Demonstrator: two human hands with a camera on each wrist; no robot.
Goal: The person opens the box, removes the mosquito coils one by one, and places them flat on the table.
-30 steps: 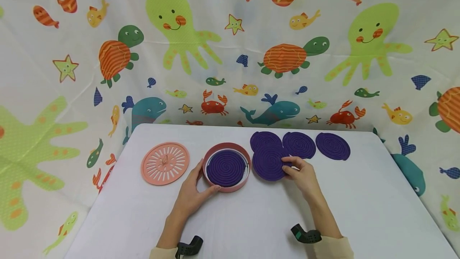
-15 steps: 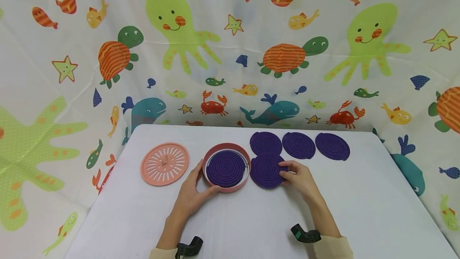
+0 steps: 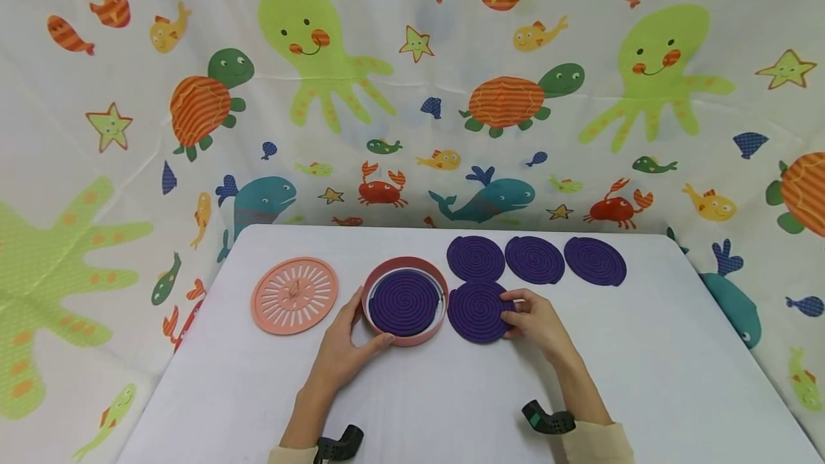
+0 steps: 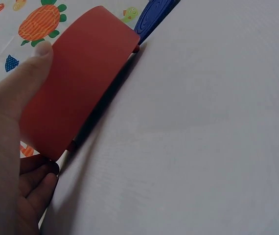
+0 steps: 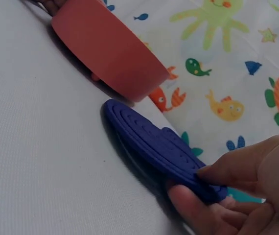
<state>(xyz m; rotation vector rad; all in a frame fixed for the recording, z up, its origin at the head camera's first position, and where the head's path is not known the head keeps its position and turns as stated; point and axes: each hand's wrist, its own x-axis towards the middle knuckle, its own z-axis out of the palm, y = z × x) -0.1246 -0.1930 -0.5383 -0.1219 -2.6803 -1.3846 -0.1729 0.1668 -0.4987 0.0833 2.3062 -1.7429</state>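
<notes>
A round coral-pink mosquito coil case (image 3: 412, 341) stands on the table with a purple mosquito coil (image 3: 404, 301) inside it. My left hand (image 3: 344, 349) holds the case from its left side, thumb at the near wall and fingers along the far left. My right hand (image 3: 538, 322) pinches the right edge of another purple mosquito coil (image 3: 478, 312), thumb below and fingers on top. In the right wrist view this coil (image 5: 154, 147) is slightly tilted, its far edge low over the table. It lies just right of the case.
A pink slotted lid (image 3: 295, 303) with a small metal piece at its middle lies left of the case. Three more purple coils lie in a row at the back: one (image 3: 475, 258) behind the held coil, then others (image 3: 534, 260) (image 3: 595, 261) rightward. A sea-animal printed curtain (image 3: 412, 92) hangs behind the table (image 3: 451, 407).
My right hand has brought its coil nearer to me and slightly left, off the coil behind it, which now shows almost whole. My left hand and the case have stayed put.
</notes>
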